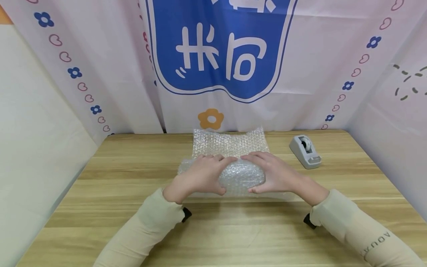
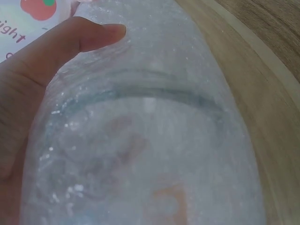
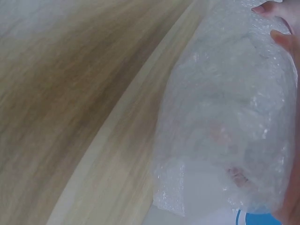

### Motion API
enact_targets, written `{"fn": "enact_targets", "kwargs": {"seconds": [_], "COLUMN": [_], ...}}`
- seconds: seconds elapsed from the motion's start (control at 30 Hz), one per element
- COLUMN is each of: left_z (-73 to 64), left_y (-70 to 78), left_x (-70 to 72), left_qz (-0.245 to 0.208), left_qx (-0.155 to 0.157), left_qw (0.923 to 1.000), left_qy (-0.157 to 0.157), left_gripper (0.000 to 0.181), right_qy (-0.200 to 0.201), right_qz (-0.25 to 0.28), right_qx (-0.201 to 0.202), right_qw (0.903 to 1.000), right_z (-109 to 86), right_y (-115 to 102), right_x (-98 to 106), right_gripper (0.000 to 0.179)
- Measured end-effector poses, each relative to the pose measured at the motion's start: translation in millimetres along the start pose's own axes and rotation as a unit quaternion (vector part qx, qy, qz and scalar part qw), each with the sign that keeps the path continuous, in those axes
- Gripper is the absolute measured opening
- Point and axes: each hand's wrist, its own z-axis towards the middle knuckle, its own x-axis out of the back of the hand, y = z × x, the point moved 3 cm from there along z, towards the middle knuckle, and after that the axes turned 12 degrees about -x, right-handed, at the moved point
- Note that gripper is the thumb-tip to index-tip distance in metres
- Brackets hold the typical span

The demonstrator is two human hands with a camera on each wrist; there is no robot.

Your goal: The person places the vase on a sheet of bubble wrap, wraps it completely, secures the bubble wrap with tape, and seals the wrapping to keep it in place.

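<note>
Left hand [image 1: 205, 173] curved around a clear, bumpy, cylindrical bubble-wrap roll [image 1: 241, 176], dimpled translucent bubble-wrap sheet [image 1: 230, 144] just beyond the grip, right hand [image 1: 276, 173] curled round the same roll, grey wedge-shaped plastic tape dispenser [image 1: 302, 154] right of the grip, streaked wood-grain tabletop [image 1: 233, 233] beneath

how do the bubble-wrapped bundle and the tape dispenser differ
The bubble-wrapped bundle is clear, shiny and textured; the tape dispenser is grey and opaque. The bundle is larger than the dispenser. The left hand and right hand hold the bundle, while the dispenser stands untouched. Both are in front of the printed cloth.
</note>
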Motion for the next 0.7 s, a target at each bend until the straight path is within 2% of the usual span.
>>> {"fn": "enact_targets", "kwargs": {"seconds": [0.27, 0.4, 0.53, 0.63, 0.7], "left_z": [0.6, -0.5, -2.7, -4.6, -6.6], "left_y": [-9.8, -13.9, -16.0, -16.6, -16.9], "left_x": [-4.7, -6.0, -6.3, -4.8, -2.6], "left_qz": [-0.030, -0.059, -0.084, -0.072, -0.046], "left_qx": [-0.028, -0.028, -0.018, -0.008, 0.008], "left_qw": [0.9991, 0.9978, 0.9958, 0.9958, 0.9962], "left_qy": [0.013, 0.015, 0.032, 0.057, 0.074], "left_gripper": [0.091, 0.094, 0.099, 0.099, 0.097], "right_qy": [-0.015, -0.023, -0.026, -0.026, -0.027], "right_qz": [0.003, 0.007, 0.009, 0.018, 0.027], "right_qx": [-0.008, -0.014, -0.014, -0.009, -0.007], "right_qw": [0.9998, 0.9996, 0.9995, 0.9995, 0.9992], "right_z": [2.7, 4.4, 6.3, 8.1, 9.2], "right_y": [-1, -2, -1, 1, 3], "right_x": [1, 1, 0, 0, 0], "right_gripper": [0.095, 0.093, 0.093, 0.093, 0.093]}}
